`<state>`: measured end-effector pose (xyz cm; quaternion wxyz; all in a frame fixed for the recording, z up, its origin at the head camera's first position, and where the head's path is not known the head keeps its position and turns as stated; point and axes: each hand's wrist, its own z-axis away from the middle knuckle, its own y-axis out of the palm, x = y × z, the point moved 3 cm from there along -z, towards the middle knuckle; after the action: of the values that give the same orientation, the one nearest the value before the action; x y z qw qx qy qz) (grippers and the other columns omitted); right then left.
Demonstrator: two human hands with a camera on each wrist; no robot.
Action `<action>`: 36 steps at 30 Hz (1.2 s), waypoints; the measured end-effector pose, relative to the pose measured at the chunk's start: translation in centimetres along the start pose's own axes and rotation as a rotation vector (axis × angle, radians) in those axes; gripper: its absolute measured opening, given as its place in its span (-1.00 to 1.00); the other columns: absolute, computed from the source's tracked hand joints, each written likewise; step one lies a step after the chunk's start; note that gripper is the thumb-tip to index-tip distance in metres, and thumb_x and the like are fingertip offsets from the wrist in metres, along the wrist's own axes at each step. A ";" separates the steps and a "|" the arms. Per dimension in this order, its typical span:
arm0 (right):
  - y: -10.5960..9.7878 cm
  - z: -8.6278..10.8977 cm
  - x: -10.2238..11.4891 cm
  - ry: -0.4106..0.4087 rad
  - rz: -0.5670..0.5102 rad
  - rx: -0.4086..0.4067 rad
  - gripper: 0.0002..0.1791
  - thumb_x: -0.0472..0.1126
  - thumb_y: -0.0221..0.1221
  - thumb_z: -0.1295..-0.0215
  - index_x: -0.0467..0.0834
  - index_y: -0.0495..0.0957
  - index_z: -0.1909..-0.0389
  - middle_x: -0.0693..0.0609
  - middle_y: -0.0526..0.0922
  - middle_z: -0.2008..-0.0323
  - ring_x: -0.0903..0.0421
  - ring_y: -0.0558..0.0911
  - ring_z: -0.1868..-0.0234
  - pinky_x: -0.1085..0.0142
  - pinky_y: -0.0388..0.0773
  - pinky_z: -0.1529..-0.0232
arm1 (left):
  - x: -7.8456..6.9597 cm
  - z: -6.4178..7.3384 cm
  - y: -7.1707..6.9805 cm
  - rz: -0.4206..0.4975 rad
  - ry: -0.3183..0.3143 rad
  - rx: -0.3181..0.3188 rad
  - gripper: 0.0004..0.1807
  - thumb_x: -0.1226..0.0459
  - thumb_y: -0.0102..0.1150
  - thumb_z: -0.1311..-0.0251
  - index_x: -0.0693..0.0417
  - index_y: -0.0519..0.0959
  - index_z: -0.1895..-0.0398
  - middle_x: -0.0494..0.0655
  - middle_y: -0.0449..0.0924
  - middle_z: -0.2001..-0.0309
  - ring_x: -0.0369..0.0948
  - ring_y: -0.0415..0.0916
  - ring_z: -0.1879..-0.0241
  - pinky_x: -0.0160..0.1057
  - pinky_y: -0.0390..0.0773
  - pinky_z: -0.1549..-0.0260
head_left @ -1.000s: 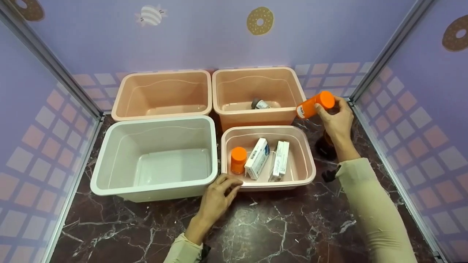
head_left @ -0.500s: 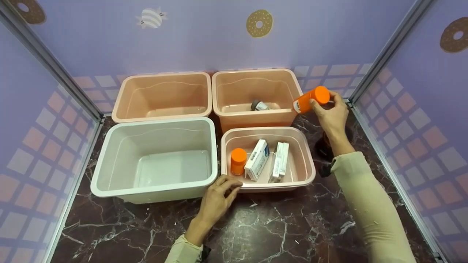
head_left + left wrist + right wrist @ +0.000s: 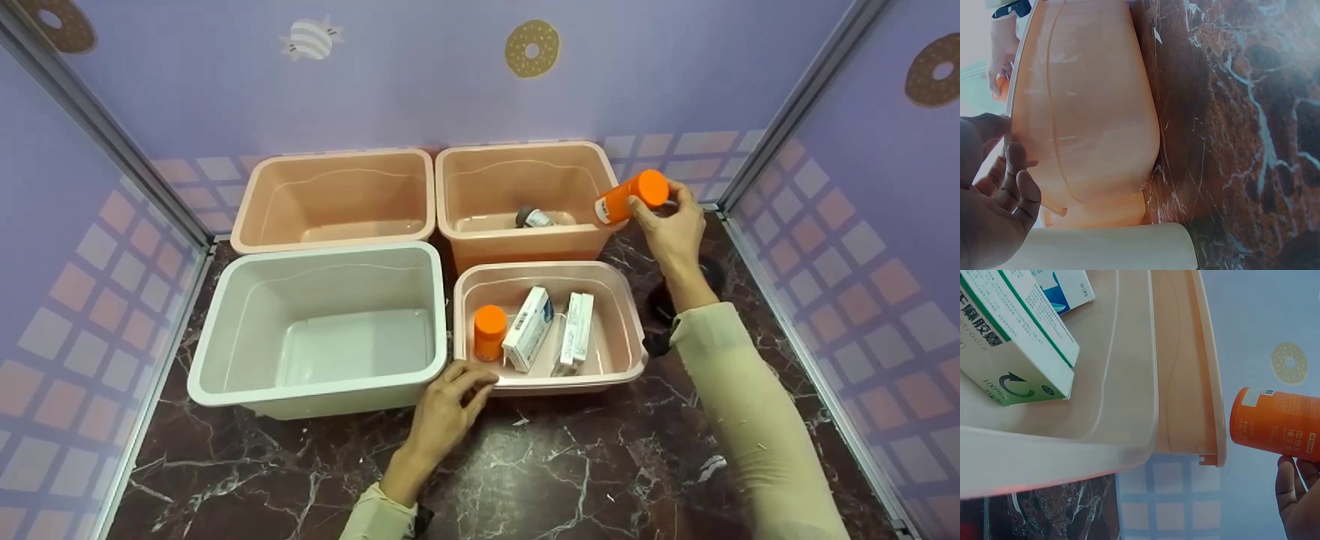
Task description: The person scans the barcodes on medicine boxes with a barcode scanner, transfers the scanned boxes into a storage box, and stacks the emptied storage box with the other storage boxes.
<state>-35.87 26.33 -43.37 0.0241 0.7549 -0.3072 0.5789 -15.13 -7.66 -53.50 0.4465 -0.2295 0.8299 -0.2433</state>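
My right hand (image 3: pixel 675 232) holds an orange pill bottle (image 3: pixel 616 204) with an orange cap, tilted, at the right rim of the back-right peach bin (image 3: pixel 525 240). The right wrist view shows this bottle's printed label side, with the fingers at its lower edge. With thumb and fingers, my left hand (image 3: pixel 444 405) grips the front-left rim of the small pale pink bin (image 3: pixel 551 268). Inside that bin stand another orange-capped bottle (image 3: pixel 490 334) and white medicine boxes (image 3: pixel 529 330). A small dark-capped bottle (image 3: pixel 535 218) lies in the back-right bin.
A pale grey-green bin (image 3: pixel 315 394) stands front left, touching my left hand's side. Behind it is another peach bin (image 3: pixel 334 244). A dark bottle (image 3: pixel 661 302) stands on the marbled table, partly hidden by my right arm. Purple patterned walls (image 3: pixel 420 82) enclose the table.
My right hand has carried the orange pill bottle left and away from me, to the back-right bin's rim. The left hand has stayed put.
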 end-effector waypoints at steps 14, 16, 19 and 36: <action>2.1 0.2 0.3 -0.036 0.066 0.069 -0.31 0.06 0.47 -0.03 -0.11 0.54 -0.18 -0.10 0.65 -0.05 0.04 0.61 -0.07 0.31 0.62 -0.04 | 0.2 0.2 0.1 0.005 0.029 -0.016 -0.86 0.28 0.36 -0.21 -0.09 0.72 0.18 -0.25 0.64 0.17 -0.25 0.66 0.12 -0.25 0.68 0.09; 2.5 0.2 0.2 -0.044 0.084 0.079 -0.31 0.06 0.47 -0.03 -0.12 0.53 -0.18 -0.11 0.65 -0.05 0.03 0.60 -0.09 0.21 0.59 -0.11 | 0.2 0.2 0.2 0.006 0.026 -0.017 -0.86 0.28 0.36 -0.21 -0.10 0.72 0.18 -0.25 0.64 0.17 -0.25 0.66 0.12 -0.25 0.68 0.09; 3.0 0.1 0.1 -0.042 0.114 0.089 -0.31 0.06 0.45 -0.04 -0.14 0.53 -0.18 -0.12 0.65 -0.06 0.00 0.59 -0.10 0.15 0.51 -0.19 | 0.1 0.2 0.1 0.008 0.019 -0.007 -0.87 0.27 0.36 -0.22 -0.10 0.72 0.18 -0.24 0.64 0.17 -0.25 0.66 0.11 -0.25 0.68 0.09; 4.9 -0.1 0.2 -0.020 0.135 0.160 -0.28 0.01 0.46 -0.07 -0.20 0.48 -0.22 -0.16 0.62 -0.12 -0.06 0.63 -0.12 0.14 0.55 -0.21 | 0.0 0.1 0.0 0.011 0.017 0.004 -0.87 0.28 0.34 -0.23 -0.09 0.72 0.17 -0.22 0.64 0.16 -0.26 0.65 0.12 -0.27 0.68 0.13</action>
<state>-38.38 22.30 -44.77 -0.0784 0.7377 -0.3101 0.5946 -15.10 -7.70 -53.56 0.4413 -0.2221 0.8344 -0.2444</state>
